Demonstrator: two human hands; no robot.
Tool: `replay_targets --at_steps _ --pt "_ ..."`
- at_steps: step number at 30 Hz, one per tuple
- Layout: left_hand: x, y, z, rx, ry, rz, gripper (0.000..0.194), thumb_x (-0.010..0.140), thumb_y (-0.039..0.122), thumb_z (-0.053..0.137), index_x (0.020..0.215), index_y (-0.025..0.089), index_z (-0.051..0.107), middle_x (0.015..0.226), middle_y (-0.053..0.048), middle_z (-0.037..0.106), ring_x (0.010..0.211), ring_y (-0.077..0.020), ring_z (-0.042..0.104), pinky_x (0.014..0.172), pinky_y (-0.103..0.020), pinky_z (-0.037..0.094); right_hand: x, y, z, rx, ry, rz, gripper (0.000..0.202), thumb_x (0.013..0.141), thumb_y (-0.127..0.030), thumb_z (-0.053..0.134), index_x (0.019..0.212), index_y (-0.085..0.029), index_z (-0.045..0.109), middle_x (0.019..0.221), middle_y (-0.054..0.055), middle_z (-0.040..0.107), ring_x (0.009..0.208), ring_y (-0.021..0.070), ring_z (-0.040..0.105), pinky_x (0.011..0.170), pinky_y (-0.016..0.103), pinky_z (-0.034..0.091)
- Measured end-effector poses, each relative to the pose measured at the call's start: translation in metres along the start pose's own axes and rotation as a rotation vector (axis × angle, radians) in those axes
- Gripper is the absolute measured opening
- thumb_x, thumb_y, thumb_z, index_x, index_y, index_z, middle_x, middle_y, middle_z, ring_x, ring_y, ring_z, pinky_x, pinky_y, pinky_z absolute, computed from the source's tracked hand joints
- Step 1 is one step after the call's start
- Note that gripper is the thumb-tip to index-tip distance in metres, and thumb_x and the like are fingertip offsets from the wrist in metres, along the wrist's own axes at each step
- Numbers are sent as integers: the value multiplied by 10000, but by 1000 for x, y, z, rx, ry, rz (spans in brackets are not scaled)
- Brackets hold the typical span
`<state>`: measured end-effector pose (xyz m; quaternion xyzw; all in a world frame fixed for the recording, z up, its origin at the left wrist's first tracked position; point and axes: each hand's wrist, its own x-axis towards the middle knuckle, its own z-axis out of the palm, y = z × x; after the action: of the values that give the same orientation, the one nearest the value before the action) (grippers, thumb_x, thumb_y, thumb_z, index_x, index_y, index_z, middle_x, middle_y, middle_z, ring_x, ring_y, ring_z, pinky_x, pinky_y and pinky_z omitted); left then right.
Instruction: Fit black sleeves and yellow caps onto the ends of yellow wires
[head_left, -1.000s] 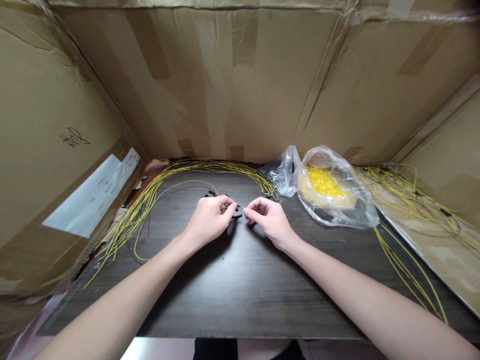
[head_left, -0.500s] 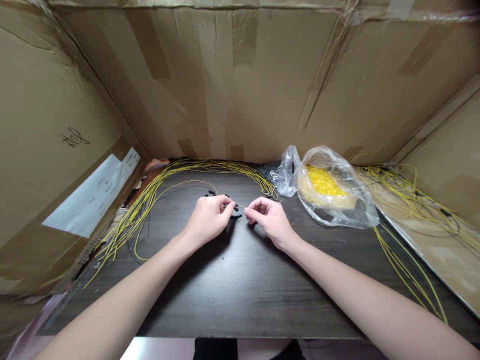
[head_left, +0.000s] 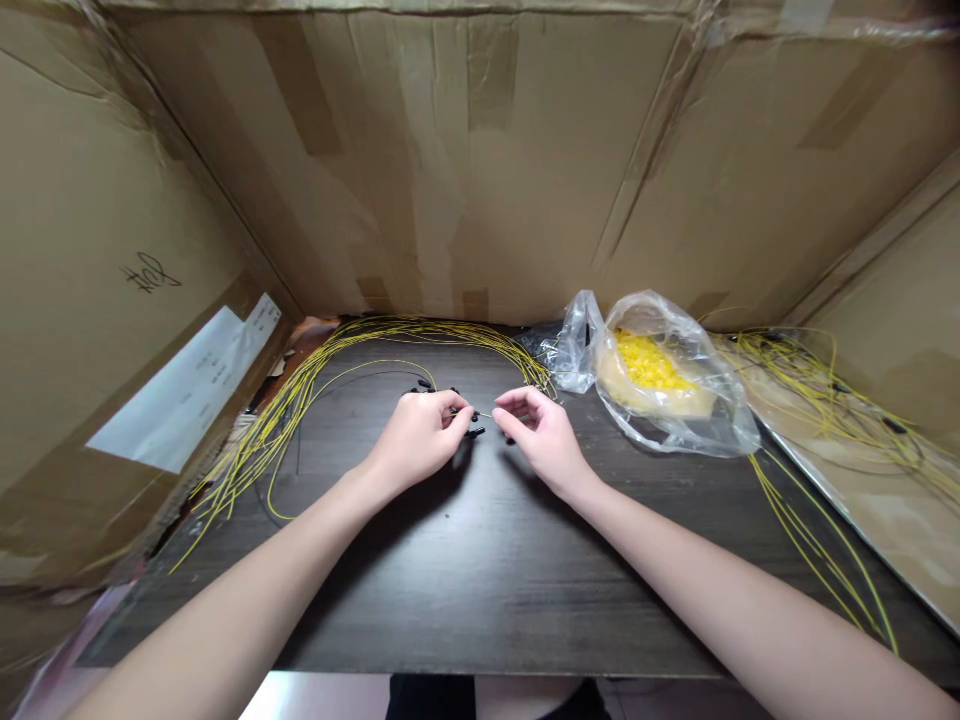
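Note:
My left hand (head_left: 420, 432) is closed in a pinch on a thin yellow wire, whose bare-looking end (head_left: 484, 415) sticks out to the right past small black pieces (head_left: 475, 417) at the fingertips. Facing it, my right hand (head_left: 541, 432) has thumb and fingers slightly apart, close to the wire's tip. Under and around the left fingers lie several small black parts (head_left: 424, 385), some of them partly hidden by the hand. From the left hand the yellow wire (head_left: 360, 368) curves back toward the left side of the dark table (head_left: 480, 580).
A bundle of yellow wires (head_left: 307, 365) arcs along the back and left. Behind my right hand stand a clear bag of dark parts (head_left: 574, 345) and an open bag of yellow pieces (head_left: 651, 362). More wires (head_left: 832, 390) lie at right on cardboard. Cardboard walls (head_left: 450, 180) surround the table.
My right thumb and fingers have parted from a pinch at the wire's end, leaving more of the tip showing. My left hand stays nearly in place.

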<state>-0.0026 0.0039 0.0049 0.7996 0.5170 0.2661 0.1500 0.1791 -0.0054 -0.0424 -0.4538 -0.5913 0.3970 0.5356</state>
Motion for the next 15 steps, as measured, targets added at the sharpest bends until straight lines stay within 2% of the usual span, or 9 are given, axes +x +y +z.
replay_targets --at_steps 6,12,15 --pt "-2 4 1 -14 -41 54 221 891 281 565 814 153 728 651 -7 685 539 -111 542 589 -245 372 -3 -1 1 -201 -97 -62 170 858 -306 615 810 -159 685 813 54 667 726 159 610 669 280 484" --pt "-2 3 1 -41 -87 -40 274 870 408 604 944 182 739 714 -3 710 600 -140 581 603 -257 394 -3 1 1 -213 -96 -77 150 857 -278 610 801 -156 675 793 46 662 710 153 607 652 268 480" --pt "-2 3 2 -76 -124 -12 243 888 363 579 934 189 742 775 -7 731 639 -144 599 627 -258 405 -3 0 1 -220 -101 -95 134 854 -258 608 786 -159 668 804 42 643 732 150 608 657 260 481"
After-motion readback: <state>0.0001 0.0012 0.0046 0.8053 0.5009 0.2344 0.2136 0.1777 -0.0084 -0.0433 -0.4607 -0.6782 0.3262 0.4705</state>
